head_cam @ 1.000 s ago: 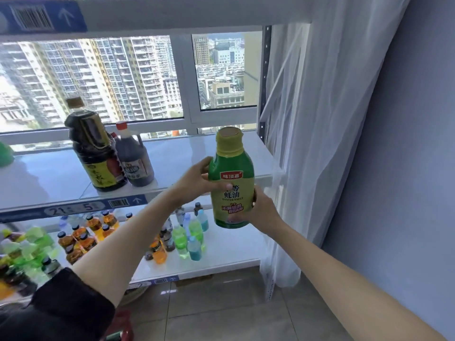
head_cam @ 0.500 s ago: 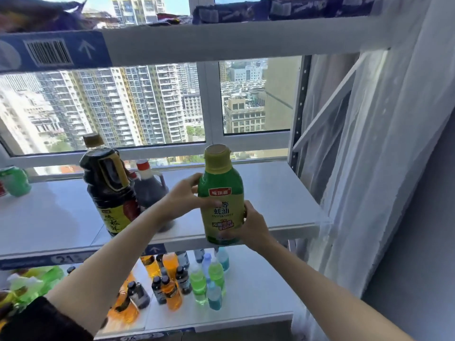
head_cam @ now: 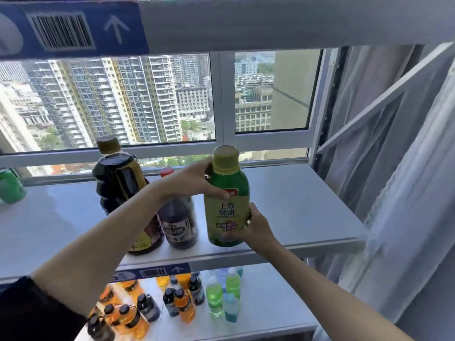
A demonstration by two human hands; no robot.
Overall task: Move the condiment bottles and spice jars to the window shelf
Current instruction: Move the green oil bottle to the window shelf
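Note:
A green oyster sauce bottle [head_cam: 227, 198] with a yellow-green cap stands upright at the front of the white window shelf [head_cam: 295, 205]. My left hand [head_cam: 197, 179] grips its shoulder from the left. My right hand [head_cam: 253, 226] holds its lower right side near the base. Whether the base rests on the shelf is hidden by my right hand. To the left on the same shelf stand a large dark soy sauce bottle [head_cam: 118, 178] and a smaller dark bottle with a red cap [head_cam: 181, 225], partly behind my left forearm.
A green can [head_cam: 9, 185] lies at the shelf's far left. The lower shelf [head_cam: 270, 303] carries several small drink bottles [head_cam: 182, 303]. A shelf beam with a blue barcode label [head_cam: 71, 28] runs overhead. A white curtain [head_cam: 406, 193] hangs on the right.
Both hands have carried the green bottle up from below shelf level and over the window shelf's front. The view has moved closer to the shelf.

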